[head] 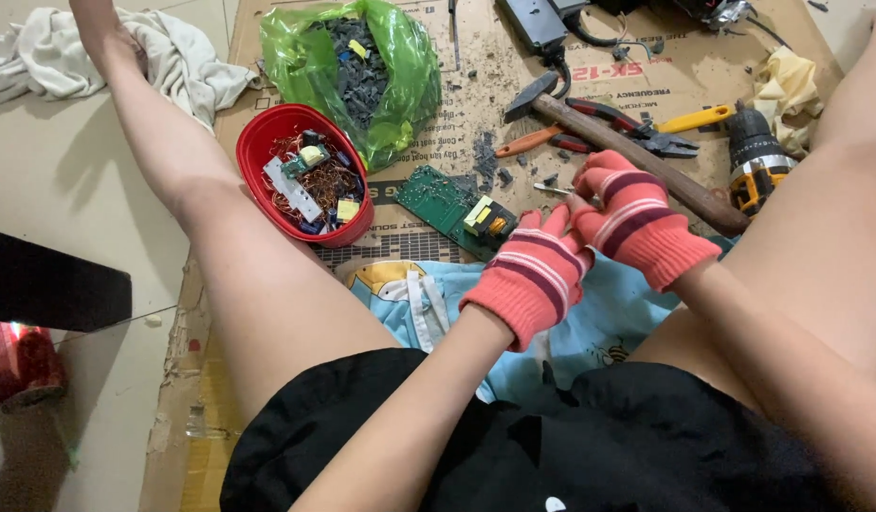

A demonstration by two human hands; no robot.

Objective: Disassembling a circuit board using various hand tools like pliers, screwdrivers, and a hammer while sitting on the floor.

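Here, green circuit board, yellow transformer

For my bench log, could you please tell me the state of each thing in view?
green bag: open, holding dark scrap.
red bowl: upright, filled with copper wire and parts.
circuit board: flat on the cardboard.
hammer: lying flat.
pliers: lying flat.
left hand: gloved, touching the right.
right hand: gloved.

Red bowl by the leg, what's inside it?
The red bowl holds tangled copper wire, a white strip, and small yellow and green electronic parts. Whatever lies beneath that pile, and the bowl's bottom, is covered.
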